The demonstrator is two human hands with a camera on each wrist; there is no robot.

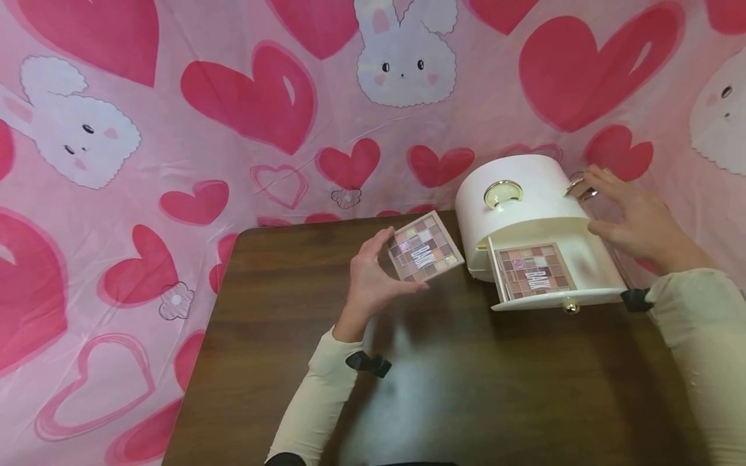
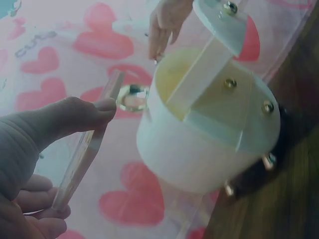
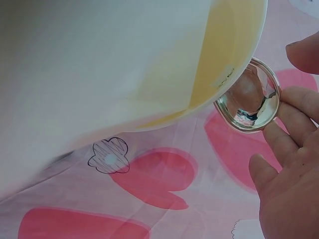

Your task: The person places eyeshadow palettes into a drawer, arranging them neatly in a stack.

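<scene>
My left hand (image 1: 381, 268) pinches a square eyeshadow palette (image 1: 425, 246) between thumb and fingers, holding it tilted just above the brown table (image 1: 443, 388). The left wrist view shows that palette (image 2: 87, 154) edge-on under my thumb. To its right stands a white round cosmetics box (image 1: 524, 200) with its drawer (image 1: 588, 294) pulled out; a second matching palette (image 1: 533, 270) lies flat in the drawer. My right hand (image 1: 609, 210) rests with loosely spread fingers against the box's right side, beside a gold ring handle (image 3: 251, 97).
A pink cloth with red hearts and white bunnies (image 1: 402, 65) hangs behind and drapes around the table. The box stands near the table's back right corner. A gold ring (image 1: 503, 192) sits on the box's top.
</scene>
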